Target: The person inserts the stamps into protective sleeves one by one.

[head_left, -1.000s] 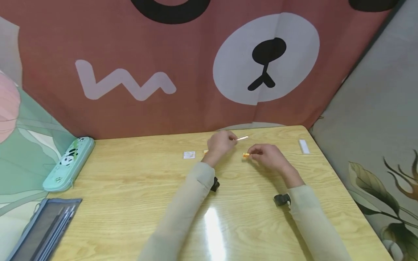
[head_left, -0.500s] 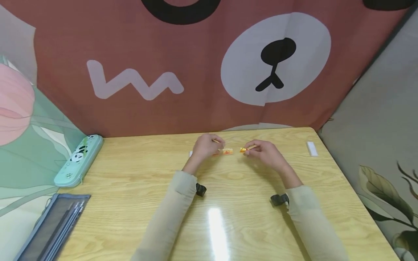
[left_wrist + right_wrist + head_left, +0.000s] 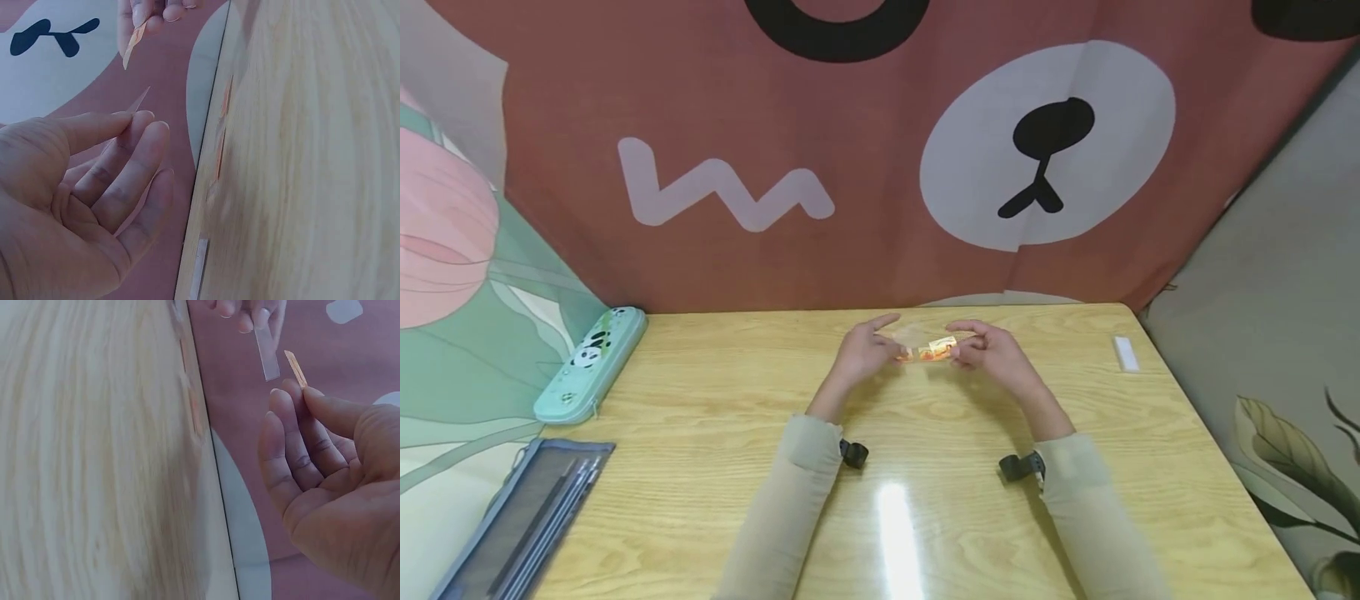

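Observation:
My left hand (image 3: 867, 350) pinches a thin, clear strip (image 3: 267, 359) between thumb and index finger, raised above the table. Facing it, my right hand (image 3: 996, 350) pinches a small orange-and-pale piece (image 3: 295, 370) at its fingertips; in the head view its pale side (image 3: 942, 342) shows. The two held pieces are apart. Below them, flat on the table, lie small orange printed pieces (image 3: 219, 150), and a thin whitish piece (image 3: 199, 265) lies farther along in the left wrist view. What kind of pieces these are, I cannot tell.
The wooden table (image 3: 730, 375) meets a brown cartoon-printed cloth (image 3: 857, 258) at its back edge. A small white block (image 3: 1126, 354) lies at the far right. On the left are a turquoise panda case (image 3: 591, 367) and a mesh pouch (image 3: 538, 517) with pencil-like sticks inside.
My left hand moved left and down from beside the right hand, uncovering orange pieces on the table. The right hand shifted slightly left, still holding its piece. The head view turned slightly left.

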The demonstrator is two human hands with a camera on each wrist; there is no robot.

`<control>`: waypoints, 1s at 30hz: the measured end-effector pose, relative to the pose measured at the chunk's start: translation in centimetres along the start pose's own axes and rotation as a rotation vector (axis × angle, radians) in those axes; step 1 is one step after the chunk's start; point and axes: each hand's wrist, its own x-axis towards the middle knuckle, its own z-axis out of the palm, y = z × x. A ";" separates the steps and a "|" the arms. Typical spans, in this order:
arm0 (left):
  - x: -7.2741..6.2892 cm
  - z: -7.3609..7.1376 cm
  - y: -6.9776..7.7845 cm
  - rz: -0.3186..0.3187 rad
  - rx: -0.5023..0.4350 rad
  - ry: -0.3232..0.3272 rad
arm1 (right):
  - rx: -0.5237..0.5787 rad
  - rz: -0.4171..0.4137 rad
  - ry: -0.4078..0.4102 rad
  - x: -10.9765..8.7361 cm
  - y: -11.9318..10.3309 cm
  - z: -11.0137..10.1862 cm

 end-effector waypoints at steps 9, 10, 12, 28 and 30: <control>-0.7 0.4 -0.4 0.022 -0.147 -0.031 | 0.075 0.040 0.056 0.1 0.4 0.6; -0.7 0.4 -0.4 0.030 -0.147 -0.030 | 0.078 0.044 0.059 0.1 0.5 0.7; -0.8 0.6 -0.6 0.034 -0.138 -0.026 | 0.083 0.048 0.063 0.2 0.6 0.7; -1.6 1.2 -1.1 -0.016 -0.305 -0.017 | 0.118 0.082 0.131 -0.3 0.7 0.4; -1.7 1.0 -1.0 -0.013 -0.299 -0.011 | 0.117 0.087 0.125 -0.3 0.7 0.5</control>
